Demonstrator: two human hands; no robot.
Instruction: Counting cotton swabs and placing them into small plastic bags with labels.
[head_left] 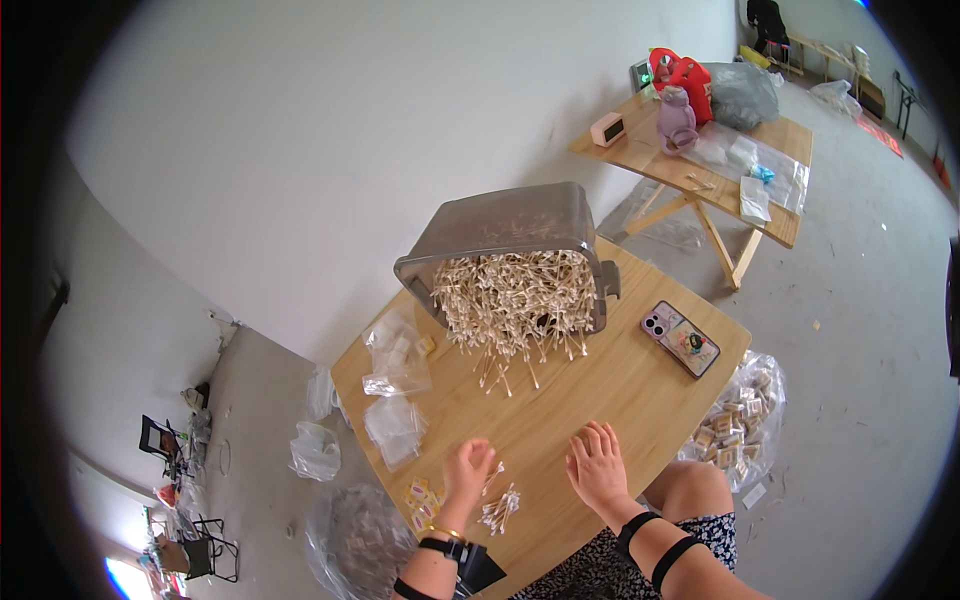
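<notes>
Loose cotton swabs (504,507), thin-sticked and white-tipped, are lying in a small, uneven fan at half past six on a wooden table (560,410), clock positions being read from the tabletop's middle. A few more are resting just beside the left hand (470,470), at seven; its fingers are being held curled and narrow, and whether a swab is being gripped cannot be told. At five, the fingers of the right hand (597,462) are being held nearly straight, slightly spread, over wood.

At twelve, a tangled mass of swabs is spilling from a grey translucent bin (500,215) tipped on its side. The left edge is being lined by clear bags (395,432) at nine and yellow slips (421,498) at eight. A phone (682,340) is lying near the right edge at two. Open room is being offered across the centre and toward four; beyond that edge, a bag of small packs (740,420) is sitting on the floor.
</notes>
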